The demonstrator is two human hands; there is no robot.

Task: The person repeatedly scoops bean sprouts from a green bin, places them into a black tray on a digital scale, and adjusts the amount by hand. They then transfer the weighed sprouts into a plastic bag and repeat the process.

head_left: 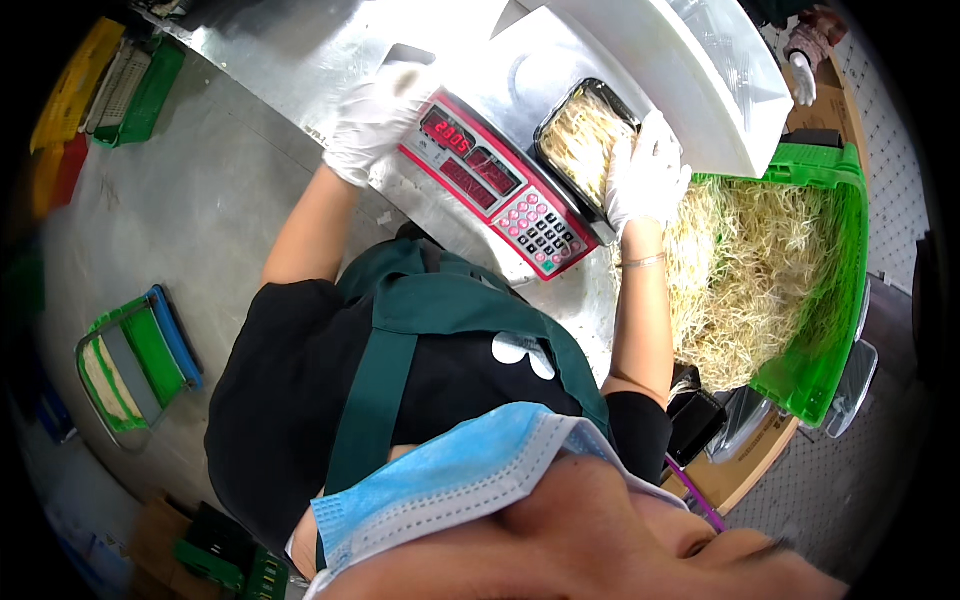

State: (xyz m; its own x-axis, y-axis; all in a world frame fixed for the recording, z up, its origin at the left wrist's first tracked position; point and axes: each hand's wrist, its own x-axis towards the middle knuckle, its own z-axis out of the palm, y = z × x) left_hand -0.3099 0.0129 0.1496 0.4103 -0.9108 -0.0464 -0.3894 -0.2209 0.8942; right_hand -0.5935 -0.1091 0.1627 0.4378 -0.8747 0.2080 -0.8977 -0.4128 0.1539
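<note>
Resting against the near right corner of a black tray [585,140] heaped with pale bean sprouts, the right hand [645,170] in its white glove lies flat and spread, fingers loosely open over the tray's rim and sprouts; it grips nothing firmly that can be made out. The tray sits on the platform of a weighing scale [500,185], a red-faced unit with lit red digits and a keypad, set on a steel table [300,60]. The tray's long axis runs from the hand up and away toward the far left, so the bulk of the tray lies ahead and to the left of the right hand, which is plainly the nearer one.

The left hand [375,115], also gloved in white, rests apart from the tray at the far left end of the scale, fingers curled down on the table; whether it holds anything cannot be told.

Just to the right of the right forearm stands a green crate [835,300] filled with a loose mound of the same sprouts, its near edge touching the table's side. A white tub [680,70] lies tipped beyond the tray. At the far upper right, another person's gloved hand [803,78] is at work.

The tray is shallow, rectangular with rounded corners, glossy black, and filled nearly level.
</note>
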